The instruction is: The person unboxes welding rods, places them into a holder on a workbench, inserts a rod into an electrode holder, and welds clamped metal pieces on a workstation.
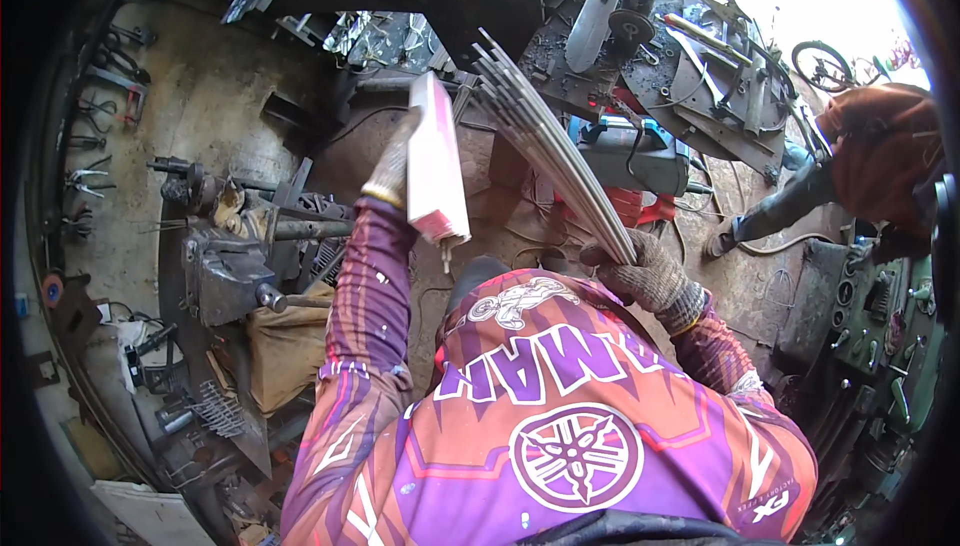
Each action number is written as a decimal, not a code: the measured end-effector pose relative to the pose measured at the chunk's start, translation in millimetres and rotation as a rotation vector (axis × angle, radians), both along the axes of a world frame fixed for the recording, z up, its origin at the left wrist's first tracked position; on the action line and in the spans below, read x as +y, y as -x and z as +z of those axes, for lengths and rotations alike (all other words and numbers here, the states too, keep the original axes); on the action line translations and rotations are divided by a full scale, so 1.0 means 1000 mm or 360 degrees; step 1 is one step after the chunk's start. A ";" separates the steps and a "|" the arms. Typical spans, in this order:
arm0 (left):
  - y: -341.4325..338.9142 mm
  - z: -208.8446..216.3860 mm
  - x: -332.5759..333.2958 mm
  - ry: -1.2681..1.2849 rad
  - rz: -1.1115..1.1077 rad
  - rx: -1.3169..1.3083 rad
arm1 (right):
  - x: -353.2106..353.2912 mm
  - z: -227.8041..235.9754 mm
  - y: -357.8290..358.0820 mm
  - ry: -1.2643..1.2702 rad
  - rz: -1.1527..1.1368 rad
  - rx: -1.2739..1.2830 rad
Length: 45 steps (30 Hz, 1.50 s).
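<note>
My left hand (391, 168), in a knitted work glove, is closed round a long white box (437, 161) with pink markings, held up in front of me. Thin rod ends (446, 258) stick out of the box's near end. In my right hand (655, 284), also gloved, is a bundle of grey welding rods (550, 151), gripped at the near end. The rods slant up and to the left, their far tips slightly fanned. A gap separates the bundle from the box.
At the left, a bench vise (228, 264) stands beside a brown sack (285, 351). Ahead is a cluttered metal workbench (560, 81), with a teal-and-grey machine (632, 154) below it. Another person (885, 161) stands at the right, near cables on the floor. A green lever machine (905, 346) is at far right.
</note>
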State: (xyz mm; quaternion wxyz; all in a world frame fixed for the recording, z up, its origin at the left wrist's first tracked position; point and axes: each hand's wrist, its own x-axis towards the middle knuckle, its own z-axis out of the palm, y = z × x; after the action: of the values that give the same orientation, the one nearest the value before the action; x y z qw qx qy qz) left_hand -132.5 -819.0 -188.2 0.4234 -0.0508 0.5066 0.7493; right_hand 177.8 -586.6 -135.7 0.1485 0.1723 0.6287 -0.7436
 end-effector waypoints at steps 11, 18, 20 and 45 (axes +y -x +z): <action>0.074 -0.097 0.173 0.0519 0.0087 0.0055 | -0.018 0.006 0.011 -0.0132 -0.0701 -0.0035; 0.069 -0.069 0.230 0.1137 0.0066 0.0163 | -0.044 -0.003 0.034 -0.0073 -0.1238 -0.0041; 0.074 -0.101 0.238 0.1061 0.0026 0.0207 | -0.050 0.001 0.041 -0.0124 -0.1315 0.0000; -0.017 0.075 0.228 -0.0801 -0.0649 0.0628 | 0.045 -0.013 0.116 0.0154 -0.0761 0.0219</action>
State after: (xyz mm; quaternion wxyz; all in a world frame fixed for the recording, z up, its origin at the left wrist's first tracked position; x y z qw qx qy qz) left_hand -115.6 -590.8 -113.6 0.4575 0.3019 0.3783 0.7459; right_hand 62.0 -541.5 -149.0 -0.0668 0.2578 0.5423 -0.7969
